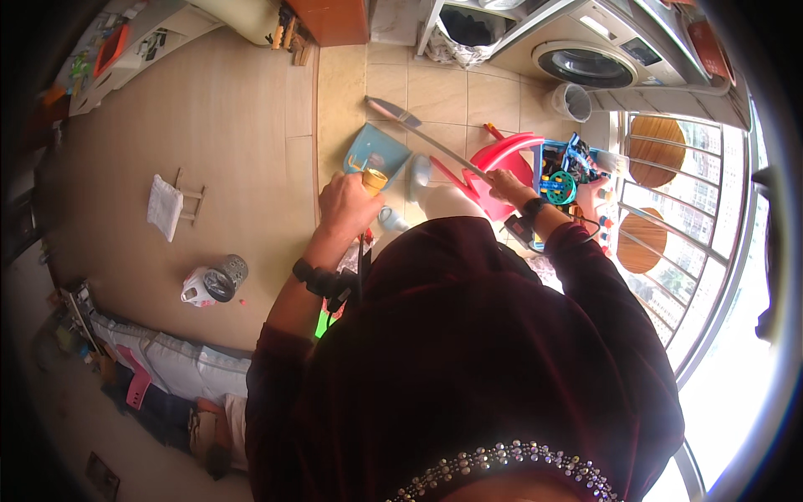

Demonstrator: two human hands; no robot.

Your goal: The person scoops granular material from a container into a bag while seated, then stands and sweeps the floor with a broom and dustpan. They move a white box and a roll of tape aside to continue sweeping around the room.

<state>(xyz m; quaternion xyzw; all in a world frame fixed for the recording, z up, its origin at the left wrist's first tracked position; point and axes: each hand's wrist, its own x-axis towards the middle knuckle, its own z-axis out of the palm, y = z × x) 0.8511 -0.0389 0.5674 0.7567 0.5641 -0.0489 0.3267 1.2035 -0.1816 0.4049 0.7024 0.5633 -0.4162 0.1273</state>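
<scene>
My left hand [351,204] is closed around the yellow top of a long-handled blue dustpan [379,149], whose pan rests on the tiles and holds some small debris. The shaft of a broom [446,149] is in my right hand [509,187]. Its flat head lies on the floor just beyond the dustpan, at the upper left of the shaft. A red plastic chair [507,157] stands close to my right hand, behind the shaft. My slippered foot is between the dustpan and the chair.
A crate of toys [558,154] stands right of the chair. Further off are a white waste bin [571,102] and a washing machine [586,64]. A small stool [191,196] and a patterned bin [231,276] stand on the wooden floor at left. Window bars [680,232] line the right.
</scene>
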